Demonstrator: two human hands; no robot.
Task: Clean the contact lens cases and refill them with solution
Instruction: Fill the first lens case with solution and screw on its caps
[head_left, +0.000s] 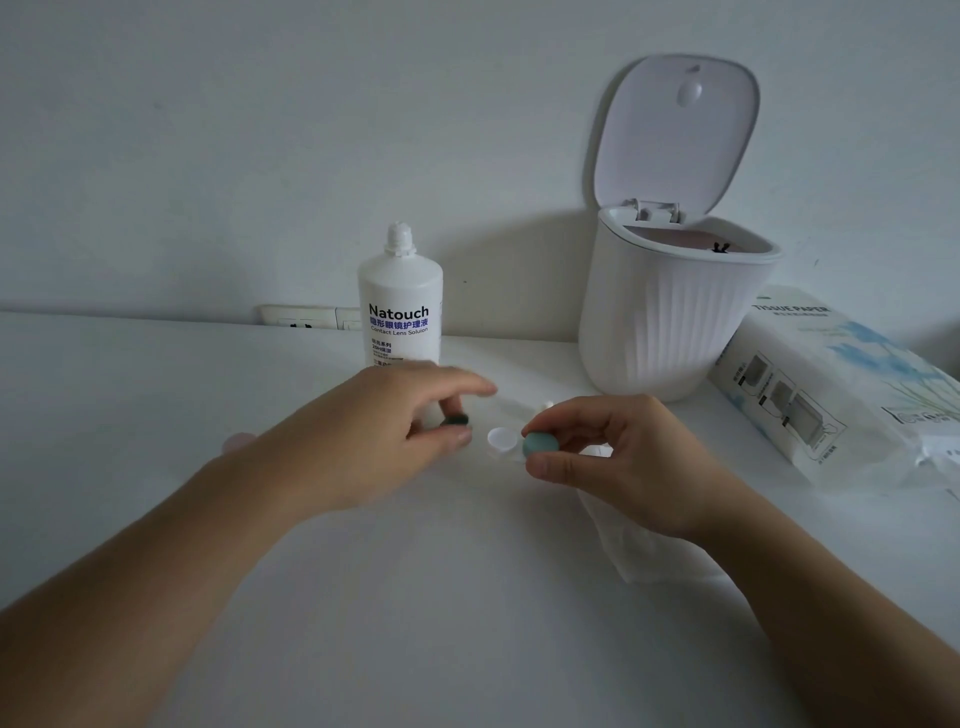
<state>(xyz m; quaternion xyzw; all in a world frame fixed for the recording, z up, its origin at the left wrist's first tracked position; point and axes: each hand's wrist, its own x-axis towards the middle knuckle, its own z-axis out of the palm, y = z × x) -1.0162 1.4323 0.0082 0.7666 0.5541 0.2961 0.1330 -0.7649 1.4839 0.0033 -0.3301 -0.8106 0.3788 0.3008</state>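
Pinching caps: left hand the dark cap, right hand the teal cap.

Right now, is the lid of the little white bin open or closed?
Open. The bin's lid stands tipped back on its hinge against the wall, and the mouth of the white bin is uncovered.

Both hands pinch green caps over white table.

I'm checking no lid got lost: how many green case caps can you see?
2. A dark green cap is pinched in the left hand; a lighter green cap is pinched in the right hand. The hands may hide others.
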